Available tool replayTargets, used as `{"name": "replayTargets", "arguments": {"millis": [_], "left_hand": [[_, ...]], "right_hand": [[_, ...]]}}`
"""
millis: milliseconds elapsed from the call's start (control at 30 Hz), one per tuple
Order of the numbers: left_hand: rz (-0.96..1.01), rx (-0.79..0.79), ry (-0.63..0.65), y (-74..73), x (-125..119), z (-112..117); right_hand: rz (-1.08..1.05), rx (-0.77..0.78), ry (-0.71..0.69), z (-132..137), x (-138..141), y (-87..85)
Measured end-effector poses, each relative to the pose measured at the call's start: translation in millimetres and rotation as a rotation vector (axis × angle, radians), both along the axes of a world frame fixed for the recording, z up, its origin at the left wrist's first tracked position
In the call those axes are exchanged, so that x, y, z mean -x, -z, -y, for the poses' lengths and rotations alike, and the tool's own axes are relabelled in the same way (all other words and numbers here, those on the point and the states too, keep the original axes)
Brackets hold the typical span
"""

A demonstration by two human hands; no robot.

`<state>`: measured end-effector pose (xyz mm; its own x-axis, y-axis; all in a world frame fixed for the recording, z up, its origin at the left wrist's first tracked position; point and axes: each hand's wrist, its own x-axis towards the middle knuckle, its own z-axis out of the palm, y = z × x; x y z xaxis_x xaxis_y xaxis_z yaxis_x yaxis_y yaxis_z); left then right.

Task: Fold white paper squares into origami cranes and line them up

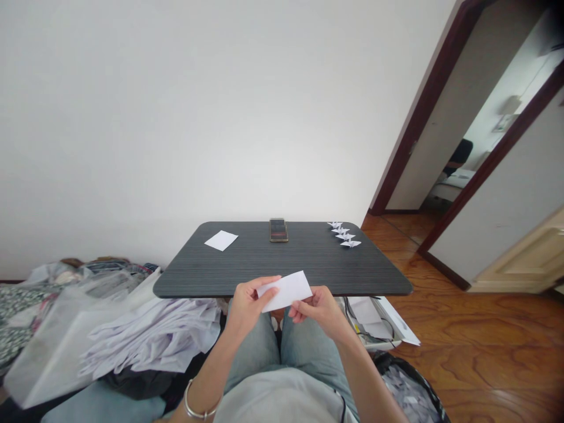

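And on now to the folded paper (285, 291), held up in the middle, just above the near edge of the dark table (247, 267)! Clamped firmly at its left end by the left hand (251, 301), with thumb on top and fingers underneath. In at the lower right edge with the right hand (316, 306), fingers curled, thumb right by the border; cannot tell whether pinching or merely touching. Close together over that one strip, with just a short stretch of white between.

Across now to the far left of the tabletop, with a loose sheet (221, 240) lying flat. Far middle, on to a phone (278, 230), also lying flat. Then over to the far right, with four paper birds (351, 243) lined up one behind another, near the corner. Down below on the left, past heaped clothes (154, 338); on the right, past a box (399, 342) and a black bag (436, 395).
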<state>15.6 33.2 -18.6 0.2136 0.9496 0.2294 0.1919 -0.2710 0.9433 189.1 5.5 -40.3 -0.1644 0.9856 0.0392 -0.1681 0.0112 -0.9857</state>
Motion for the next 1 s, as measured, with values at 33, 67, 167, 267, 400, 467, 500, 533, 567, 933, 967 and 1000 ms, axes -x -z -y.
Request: {"name": "replayTargets", "arguments": {"millis": [33, 67, 167, 267, 400, 467, 500, 533, 567, 933, 967, 1000], "left_hand": [[0.002, -0.001, 0.002, -0.4, 0, 0], [0.003, -0.004, 0.003, -0.8, 0, 0], [-0.002, -0.013, 0.0, -1.9, 0, 1], [-0.019, -0.016, -0.021, -2.9, -1, 2], [-0.024, -0.02, -0.022, -2.0, -1, 2], [-0.022, -0.028, -0.015, -0.8, -1, 2], [-0.023, -0.031, -0.015, -0.3, 0, 1], [-0.025, -0.034, -0.018, -0.2, 0, 1], [-0.03, -0.035, -0.019, -0.3, 0, 0], [-0.035, -0.044, -0.023, -2.4, 2, 0], [-0.037, -0.044, -0.024, -2.6, 3, 0], [-0.039, -0.045, -0.025, -2.8, 3, 0]], "right_hand": [[-0.002, 0.001, 0.007, 0, 0, 0.3], [-0.003, 0.001, 0.016, 0, 1, 0.5], [0.012, -0.004, 0.028, 0, 3, 1.2], [0.026, -0.011, 0.028, 0, 5, 1.5], [0.048, -0.012, 0.045, 0, 6, 1.6], [0.059, -0.014, 0.039, 0, 4, 1.1], [0.061, -0.014, 0.031, 0, 3, 0.6], [0.061, -0.011, 0.023, 0, 2, 0.0], [0.059, -0.009, 0.016, 0, 0, -0.7], [0.054, -0.047, 0.002, 0, -9, -4.5], [0.054, -0.05, -0.001, 0, -10, -4.7], [0.051, -0.052, -0.007, -1, -11, -4.9]]}}
